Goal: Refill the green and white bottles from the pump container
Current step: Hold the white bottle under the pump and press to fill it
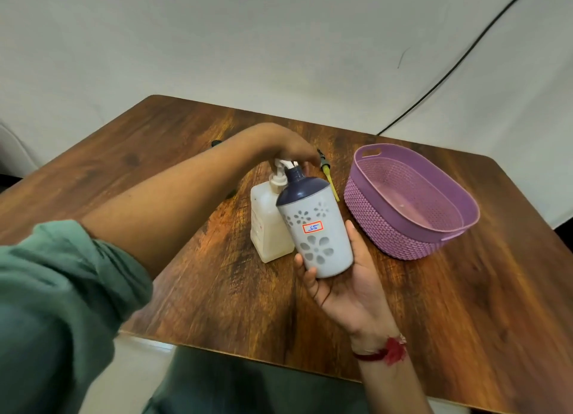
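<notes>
Fingers of the left hand point(291, 148) are curled over the pump container point(269, 227); the white bottle point(316, 237) is gripped, tilted against it, by the right hand point(344, 286). A basket point(372, 221) is set close right, by the table point(217, 289) edge.

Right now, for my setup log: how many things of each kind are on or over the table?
pump container: 1
white bottle: 1, held in the right hand
purple basket: 1
loose pump with yellow tube: 1
Total: 4 (small dark bits unidentifiable, uncounted)

tilted white bottle point(316, 227), upright pump container point(267, 227)
</notes>
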